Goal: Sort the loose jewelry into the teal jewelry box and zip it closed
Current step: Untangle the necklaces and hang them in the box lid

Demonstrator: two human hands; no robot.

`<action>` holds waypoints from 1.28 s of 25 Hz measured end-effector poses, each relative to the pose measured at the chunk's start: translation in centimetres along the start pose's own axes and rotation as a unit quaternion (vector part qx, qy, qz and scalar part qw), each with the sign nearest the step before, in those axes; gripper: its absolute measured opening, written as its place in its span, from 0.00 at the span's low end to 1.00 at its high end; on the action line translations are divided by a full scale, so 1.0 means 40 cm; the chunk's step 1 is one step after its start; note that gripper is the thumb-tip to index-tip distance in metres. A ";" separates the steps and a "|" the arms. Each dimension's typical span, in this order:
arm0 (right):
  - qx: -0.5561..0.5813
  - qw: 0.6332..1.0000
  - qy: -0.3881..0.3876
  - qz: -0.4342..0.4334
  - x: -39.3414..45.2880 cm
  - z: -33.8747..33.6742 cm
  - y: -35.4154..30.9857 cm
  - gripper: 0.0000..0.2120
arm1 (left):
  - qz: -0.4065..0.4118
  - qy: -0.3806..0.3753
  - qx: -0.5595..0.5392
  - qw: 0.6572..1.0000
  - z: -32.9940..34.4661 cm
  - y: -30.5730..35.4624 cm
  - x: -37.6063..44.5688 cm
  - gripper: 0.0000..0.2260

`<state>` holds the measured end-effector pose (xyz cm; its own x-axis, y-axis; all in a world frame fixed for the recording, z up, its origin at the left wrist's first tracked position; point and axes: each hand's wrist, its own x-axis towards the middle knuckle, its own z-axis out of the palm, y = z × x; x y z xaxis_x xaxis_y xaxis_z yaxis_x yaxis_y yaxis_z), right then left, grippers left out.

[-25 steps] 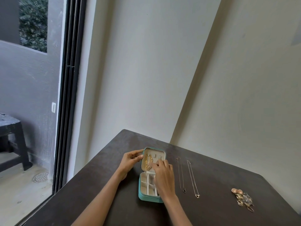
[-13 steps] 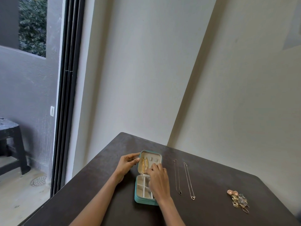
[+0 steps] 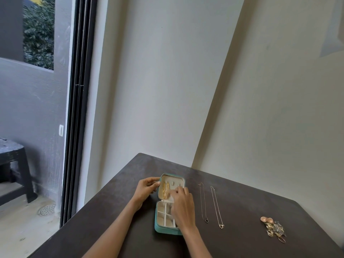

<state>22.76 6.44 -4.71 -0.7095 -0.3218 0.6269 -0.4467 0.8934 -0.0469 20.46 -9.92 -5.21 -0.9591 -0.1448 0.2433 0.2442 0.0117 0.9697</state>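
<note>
Here the left hand (image 3: 144, 189) holds the open teal jewelry box (image 3: 163, 230) at its lid's edge.

Box compartments (image 3: 174, 218) partly behind right hand (image 3: 183, 205)

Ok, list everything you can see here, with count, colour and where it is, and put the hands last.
jewelry box: one, teal, cream lining, open on the table's near left
gold chain: one, gold, in the box lid
necklaces: two, thin, silvery, laid straight, right of the box
loose jewelry pile: one heap, gold, pink and silver, far right
table: one, dark brown, in the wall corner
stool: one, dark, outside the glass door
floor drain: one, round, outside
left hand: holds the lid's left edge
right hand: fingers curled at the lid's lining
</note>
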 end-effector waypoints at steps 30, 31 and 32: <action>0.257 0.860 -0.047 0.438 0.025 -0.115 0.326 0.11 | -0.117 -0.138 0.121 0.976 0.437 0.160 0.114 0.14; 0.244 0.862 -0.038 0.443 0.031 -0.100 0.361 0.11 | -0.123 -0.145 0.130 0.973 0.472 0.134 0.141 0.15; 0.236 0.862 -0.041 0.447 0.038 -0.084 0.393 0.11 | -0.129 -0.147 0.138 0.971 0.501 0.107 0.168 0.15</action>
<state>16.47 21.05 -1.87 -0.9127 0.3904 0.1210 0.1397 0.5761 -0.8054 12.18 9.00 1.06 -0.9925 0.1106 -0.0519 -0.0185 0.2838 0.9587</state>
